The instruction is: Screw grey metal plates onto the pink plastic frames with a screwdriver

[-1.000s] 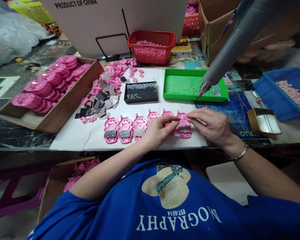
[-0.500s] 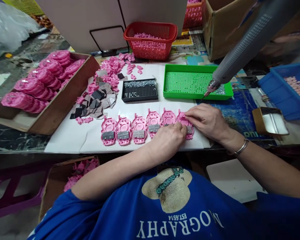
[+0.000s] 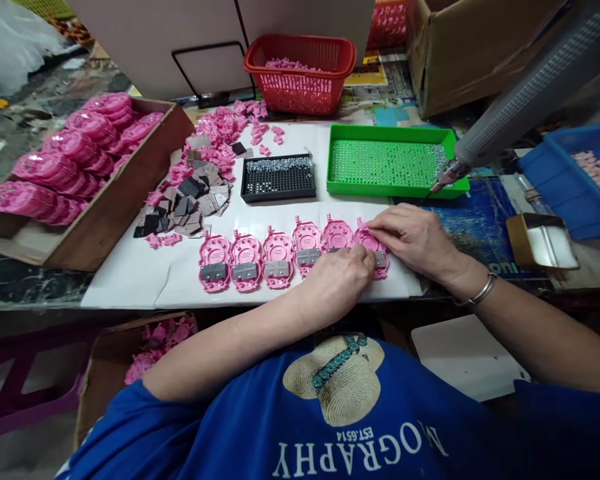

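Note:
A row of pink plastic casings lies on white paper, each visible one with a flat plate, dark or light grey, across its lower half. Both my hands are at the rightmost pink casing. My right hand pinches its upper right edge between thumb and fingers. My left hand is closed, its curled fingers at the lower left part of the same casing, next to its grey plate. The left fingertips are hidden, and so is whatever they hold. My left hand also covers part of the neighbouring casing.
Behind the row stand a black tray and a green tray of screws. An electric screwdriver hangs at right. Loose plates and pink parts are piled left, beside a cardboard box of stacked pink casings. A red basket stands behind.
The view has shifted slightly. The screwdriver's tip appears a little further right and higher. Both hands stay at the rightmost casing with almost the same grip.

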Action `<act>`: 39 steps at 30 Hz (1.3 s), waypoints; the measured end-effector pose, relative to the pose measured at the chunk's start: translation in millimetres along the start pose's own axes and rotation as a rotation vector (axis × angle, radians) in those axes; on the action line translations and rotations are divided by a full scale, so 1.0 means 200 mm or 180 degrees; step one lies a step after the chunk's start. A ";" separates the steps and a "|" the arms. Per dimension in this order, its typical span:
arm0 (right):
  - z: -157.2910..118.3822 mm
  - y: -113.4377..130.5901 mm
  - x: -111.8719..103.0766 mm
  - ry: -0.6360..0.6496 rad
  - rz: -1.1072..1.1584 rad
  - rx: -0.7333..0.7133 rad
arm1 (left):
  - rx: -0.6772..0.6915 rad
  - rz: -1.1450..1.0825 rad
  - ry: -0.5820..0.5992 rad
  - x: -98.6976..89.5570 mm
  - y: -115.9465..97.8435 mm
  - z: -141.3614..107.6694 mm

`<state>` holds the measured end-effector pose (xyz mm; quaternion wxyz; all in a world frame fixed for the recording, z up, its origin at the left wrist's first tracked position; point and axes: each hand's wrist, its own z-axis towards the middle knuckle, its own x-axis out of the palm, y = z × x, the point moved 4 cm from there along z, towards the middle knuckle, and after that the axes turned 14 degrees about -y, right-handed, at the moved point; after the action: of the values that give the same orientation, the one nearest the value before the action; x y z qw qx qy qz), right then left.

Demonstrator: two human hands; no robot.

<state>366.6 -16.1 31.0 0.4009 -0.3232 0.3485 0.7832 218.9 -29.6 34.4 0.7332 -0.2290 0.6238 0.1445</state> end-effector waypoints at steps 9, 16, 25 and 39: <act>0.04 -0.01 0.02 0.0387 -0.0145 -0.0018 | 0.0086 0.0105 0.0056 -0.02 0.00 0.00; 0.04 0.00 0.05 0.0415 -0.0475 -0.0248 | 0.0160 0.0072 -0.0001 0.00 0.01 0.00; 0.04 -0.03 0.03 0.0384 0.0144 0.0417 | 0.0103 0.0129 -0.0093 0.01 0.01 0.02; -0.09 -0.17 -0.09 -0.0419 0.2158 0.2405 | 0.0044 0.0303 -0.0084 0.00 0.01 0.01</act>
<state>407.8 -22.7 24.9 0.2343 0.0255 0.6665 0.7073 219.6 -25.8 34.2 0.7353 -0.1920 0.6252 0.1779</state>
